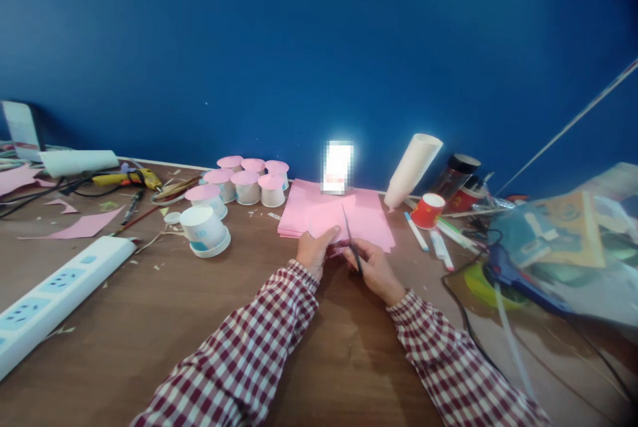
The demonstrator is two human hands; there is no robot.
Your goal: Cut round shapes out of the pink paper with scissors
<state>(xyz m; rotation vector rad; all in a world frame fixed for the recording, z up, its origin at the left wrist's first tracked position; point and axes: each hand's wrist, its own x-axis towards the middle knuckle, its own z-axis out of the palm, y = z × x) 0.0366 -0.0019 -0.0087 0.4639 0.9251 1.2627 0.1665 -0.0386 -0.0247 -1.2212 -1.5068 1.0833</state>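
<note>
Paper, pink, is between the two hands, over the near part of a stack of pink sheets; whether it touches them, I cannot tell.

Nearest: checked sleeves reach in over the brown table. Left hand pinches the paper at its near edge, thumb on top. Right hand is closed round the handles of the scissors, blades pointing away, against or just over the paper; how far they are parted is too small to tell.

Handling, judged by look: very light, thin, a little stiff but quick to bend or crease, easy to tear; not likely slippery. Best hold is a light pinch at the edge, thumb above and fingers below, clear of the blades.

Left of the hands: power strip, then a white cup. Right: red cup, with pens near it.

Farther: the stack lies flat. Seven pink-topped cups stand grouped to its left; a tilted cup stack to its right. At the back, a blue wall.
</note>
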